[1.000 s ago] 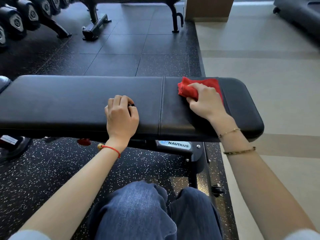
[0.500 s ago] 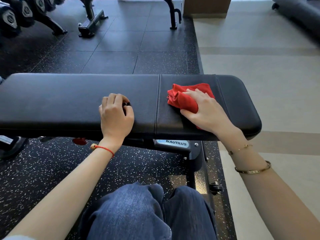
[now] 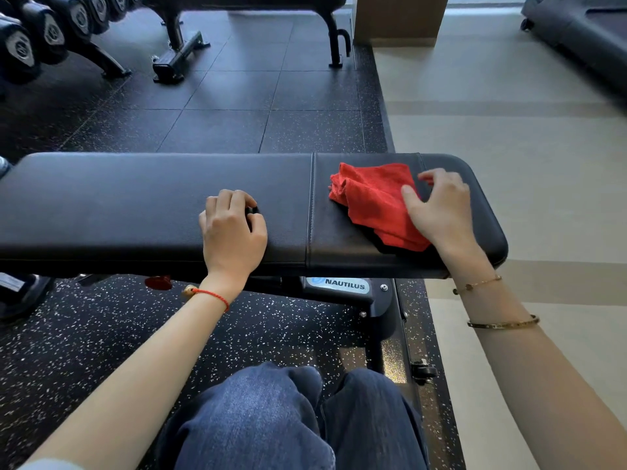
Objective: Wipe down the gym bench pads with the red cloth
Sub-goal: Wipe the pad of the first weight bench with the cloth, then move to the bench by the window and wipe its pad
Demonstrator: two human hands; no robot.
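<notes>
Gym bench (image 3: 135,205): black, lies across view L to R, two pads meeting at a stitched seam R of centre. "NAUTILUS" badge (image 3: 344,285) on frame under near edge.

Short pad (image 3: 339,245): R section of bench.

Red cloth (image 3: 376,198): crumpled, lying on short pad, L part bunched, near-R corner reaching toward near edge.

Right hand (image 3: 441,208): palm down on R side of cloth, fingers slightly spread and lightly bent, thumb tip on cloth; pressing, not gripping. Fingertips partly blurred. Two gold bracelets (image 3: 502,323) on R forearm.

Left hand (image 3: 232,232): on long pad (image 3: 101,215), just L of seam, well apart from cloth. Fingers curled under; something small and dark shows btwn thumb and fingers, cannot tell what. Red string bracelet (image 3: 210,296) at wrist.

Knees in blue jeans (image 3: 271,418): near, centre.

Dumbbell rack (image 3: 40,35): far L. Second bench frame (image 3: 179,52): far centre. Speckled rubber floor (image 3: 84,351) L; pale floor (image 3: 509,130) R.
</notes>
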